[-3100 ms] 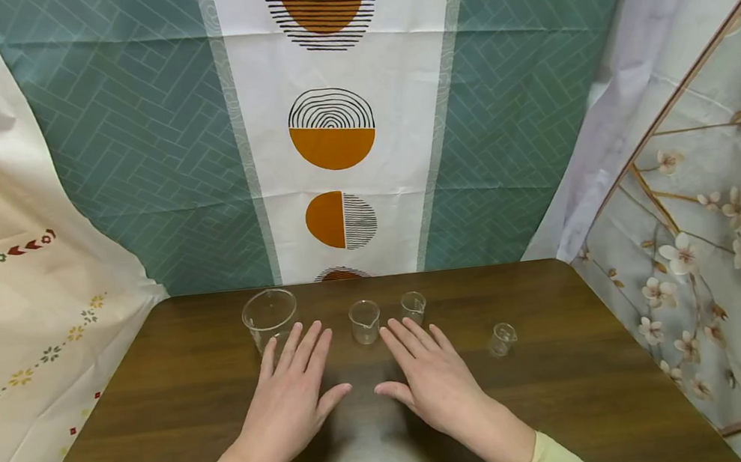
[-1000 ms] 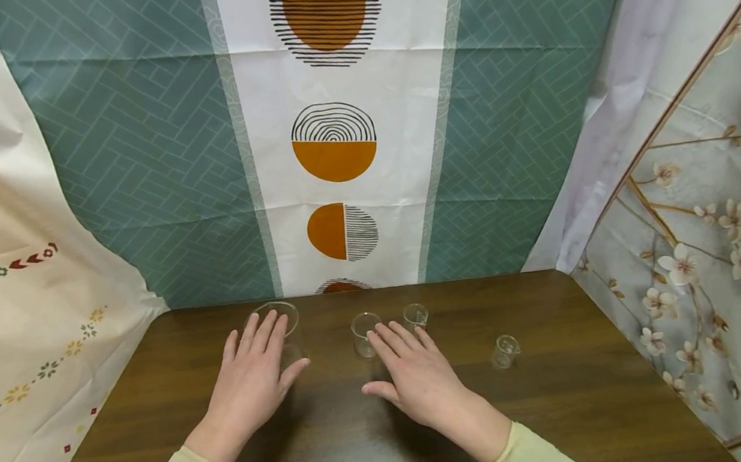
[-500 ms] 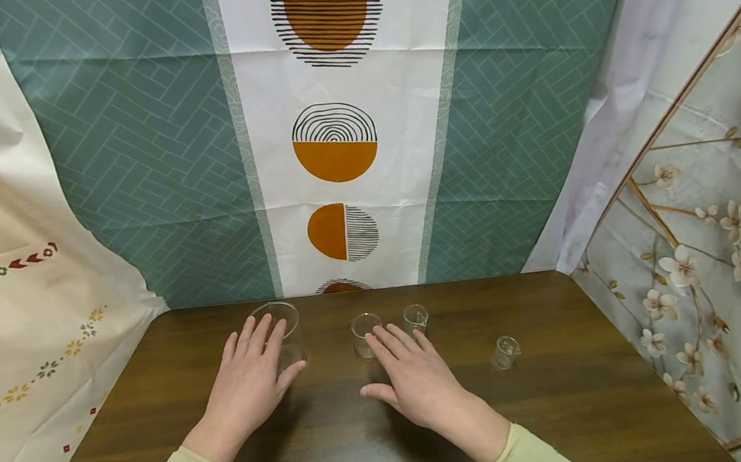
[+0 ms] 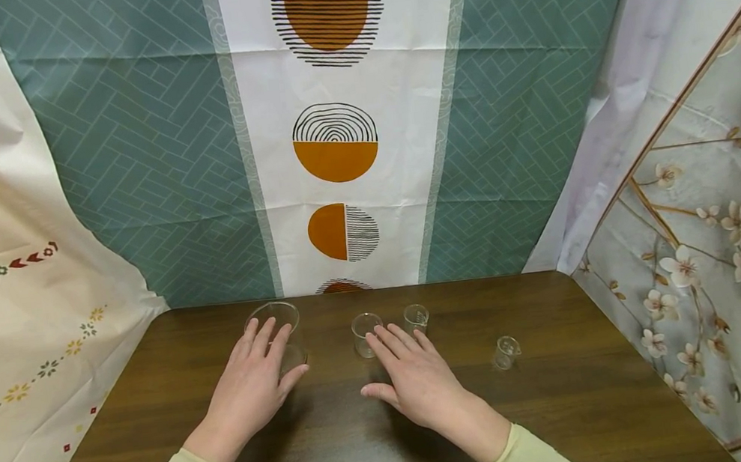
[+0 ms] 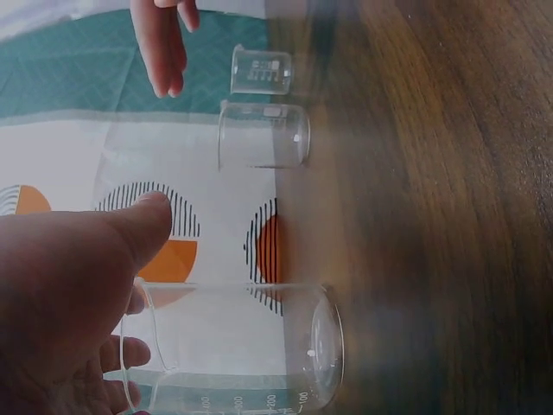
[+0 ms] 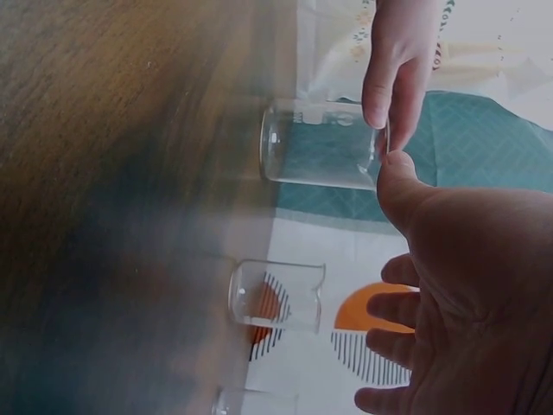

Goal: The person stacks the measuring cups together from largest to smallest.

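My left hand (image 4: pixel 244 383) is at the large clear glass beaker (image 4: pixel 293 343), its extended fingers overlapping the near side of the rim. In the left wrist view, the thumb stands apart from the other fingers, which lie right by the mouth of that beaker (image 5: pixel 242 337); the hand is not curled round it. Palm down, my right hand (image 4: pixel 420 380) hovers over the table with fingers stretched. Its fingertips overlap a medium glass beaker (image 4: pixel 361 337) in the head view. A smaller beaker (image 4: pixel 416 315) stands just behind those fingertips. All the beakers are upright.
The smallest beaker (image 4: pixel 507 352) stands apart on the right of the dark wooden table (image 4: pixel 590 388). A patterned curtain (image 4: pixel 494 120) hangs behind the table's far edge. Light cloths border both sides, a cream one (image 4: pixel 31 357) and a flowered one (image 4: pixel 702 226).
My left hand has moved left and forward to the large beaker, and recently its fingers shifted slightly. My right hand moved slightly left. The beakers stay in place; the head view tilted up a little.
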Motion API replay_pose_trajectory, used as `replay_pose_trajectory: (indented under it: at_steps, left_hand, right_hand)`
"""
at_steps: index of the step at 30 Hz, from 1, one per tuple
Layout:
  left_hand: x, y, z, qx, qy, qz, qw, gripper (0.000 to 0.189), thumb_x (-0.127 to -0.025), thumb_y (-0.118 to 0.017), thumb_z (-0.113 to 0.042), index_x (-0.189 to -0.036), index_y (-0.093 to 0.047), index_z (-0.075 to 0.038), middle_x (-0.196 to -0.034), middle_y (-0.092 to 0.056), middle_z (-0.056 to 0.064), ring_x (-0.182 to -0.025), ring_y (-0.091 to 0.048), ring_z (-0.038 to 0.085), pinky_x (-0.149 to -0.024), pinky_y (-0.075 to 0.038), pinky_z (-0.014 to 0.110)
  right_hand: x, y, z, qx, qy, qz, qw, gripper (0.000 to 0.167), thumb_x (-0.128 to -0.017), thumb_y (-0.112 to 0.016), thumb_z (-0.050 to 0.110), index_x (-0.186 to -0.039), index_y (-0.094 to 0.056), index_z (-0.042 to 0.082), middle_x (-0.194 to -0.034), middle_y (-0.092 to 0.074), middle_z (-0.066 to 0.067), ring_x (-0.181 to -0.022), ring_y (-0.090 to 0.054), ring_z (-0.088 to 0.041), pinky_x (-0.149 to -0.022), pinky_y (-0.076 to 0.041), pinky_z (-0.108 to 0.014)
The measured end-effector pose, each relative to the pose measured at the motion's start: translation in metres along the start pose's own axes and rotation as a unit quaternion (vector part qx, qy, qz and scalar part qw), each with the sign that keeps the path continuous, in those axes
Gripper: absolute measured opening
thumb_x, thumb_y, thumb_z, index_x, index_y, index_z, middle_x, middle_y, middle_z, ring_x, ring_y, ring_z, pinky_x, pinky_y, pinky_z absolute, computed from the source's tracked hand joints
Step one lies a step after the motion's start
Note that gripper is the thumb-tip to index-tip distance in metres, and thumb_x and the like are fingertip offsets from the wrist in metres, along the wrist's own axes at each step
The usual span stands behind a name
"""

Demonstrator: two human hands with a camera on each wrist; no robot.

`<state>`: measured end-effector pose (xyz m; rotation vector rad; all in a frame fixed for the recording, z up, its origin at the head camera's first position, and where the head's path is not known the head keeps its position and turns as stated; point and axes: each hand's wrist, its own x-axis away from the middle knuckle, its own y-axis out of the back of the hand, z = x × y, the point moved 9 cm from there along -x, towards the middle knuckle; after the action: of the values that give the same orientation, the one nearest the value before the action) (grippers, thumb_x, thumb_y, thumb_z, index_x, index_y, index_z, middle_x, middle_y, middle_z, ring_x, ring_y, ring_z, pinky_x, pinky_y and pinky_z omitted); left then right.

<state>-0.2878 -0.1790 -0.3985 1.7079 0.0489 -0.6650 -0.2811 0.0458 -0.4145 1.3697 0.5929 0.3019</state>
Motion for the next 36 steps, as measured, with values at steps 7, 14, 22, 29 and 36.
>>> replay_pose_trajectory:
  at_steps: [7, 14, 22, 29, 36]
  left_hand:
    - [0.003, 0.002, -0.006, -0.001, -0.014, -0.013, 0.9998, 0.07, -0.099, -0.085, -0.039, -0.151, -0.061, 0.002, -0.157, -0.054, 0.033, -0.148, -0.043, 0.062, -0.118, -0.039, 0.069]
    - [0.005, 0.004, -0.012, -0.004, -0.02, -0.02, 0.9996, 0.071, -0.098, -0.086, -0.041, -0.151, -0.062, 0.001, -0.156, -0.055, 0.031, -0.148, -0.044, 0.06, -0.116, -0.04, 0.072]
    - [0.007, 0.003, -0.02, -0.007, -0.02, -0.013, 0.9997, 0.073, -0.098, -0.086, -0.043, -0.152, -0.062, -0.001, -0.159, -0.054, 0.028, -0.151, -0.042, 0.058, -0.116, -0.039, 0.073]
    - [0.01, 0.002, -0.028, -0.006, -0.023, -0.002, 0.9997, 0.074, -0.099, -0.084, -0.046, -0.154, -0.061, -0.002, -0.161, -0.053, 0.026, -0.153, -0.04, 0.056, -0.117, -0.038, 0.074]
    - [0.013, 0.0, -0.036, 0.0, -0.03, 0.004, 0.9995, 0.075, -0.099, -0.083, -0.048, -0.154, -0.061, -0.002, -0.161, -0.053, 0.026, -0.154, -0.039, 0.055, -0.116, -0.038, 0.075]
  right_hand:
    - [0.001, -0.001, -0.001, -0.001, -0.003, 0.006, 1.0, 0.082, -0.107, -0.062, 0.061, -0.17, -0.044, 0.012, -0.174, -0.042, -0.012, -0.161, -0.037, -0.036, -0.127, -0.03, -0.062]
    - [0.002, 0.0, -0.001, -0.001, 0.0, 0.0, 1.0, 0.081, -0.106, -0.064, 0.061, -0.168, -0.046, 0.011, -0.172, -0.045, -0.012, -0.16, -0.039, -0.035, -0.126, -0.033, -0.062]
    - [0.006, 0.001, -0.002, -0.007, 0.004, -0.009, 0.9999, 0.081, -0.106, -0.063, 0.061, -0.167, -0.047, 0.01, -0.171, -0.046, -0.013, -0.16, -0.039, -0.036, -0.126, -0.033, -0.064]
    - [0.009, 0.002, -0.003, -0.018, 0.008, -0.022, 0.9996, 0.081, -0.105, -0.068, 0.058, -0.166, -0.049, 0.008, -0.169, -0.048, -0.015, -0.158, -0.041, -0.039, -0.124, -0.034, -0.066]
    - [0.011, 0.001, -0.002, -0.016, 0.013, -0.025, 0.9995, 0.082, -0.106, -0.064, 0.06, -0.167, -0.048, 0.009, -0.17, -0.048, -0.014, -0.158, -0.041, -0.038, -0.124, -0.035, -0.065]
